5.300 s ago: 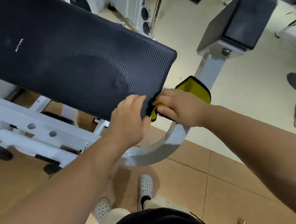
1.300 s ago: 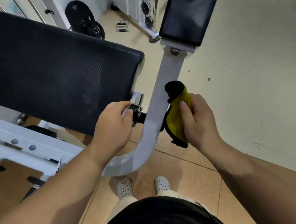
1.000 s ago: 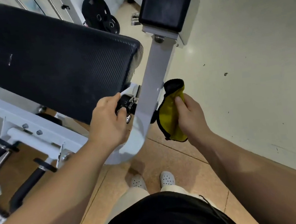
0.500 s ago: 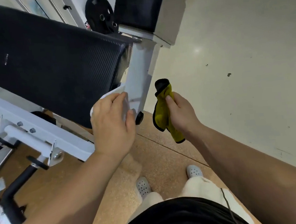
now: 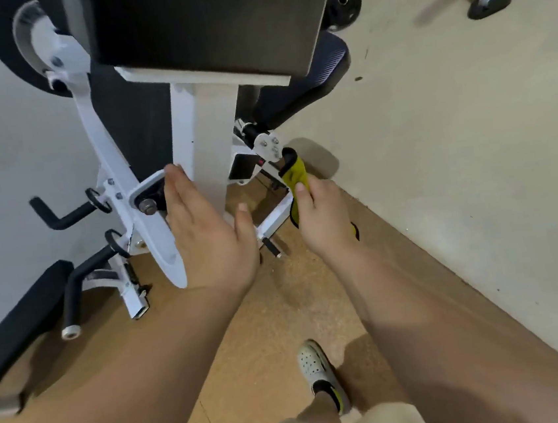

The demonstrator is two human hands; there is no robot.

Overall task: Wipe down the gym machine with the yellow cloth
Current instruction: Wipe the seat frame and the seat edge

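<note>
Yellow cloth [image 5: 293, 175] is bunched in the right hand [image 5: 323, 217], pinched between thumb and curled fingers, its top just beside the bolted bracket [image 5: 268, 145] on the right side of the gym machine [image 5: 203, 29]. The left hand [image 5: 206, 234] is flat, fingers straight, at the left edge of the white post [image 5: 210, 142]. To wipe well, I think the cloth should be spread wider, pressed firmly on the bracket, and drawn downward while the left hand steadies the post.
</note>
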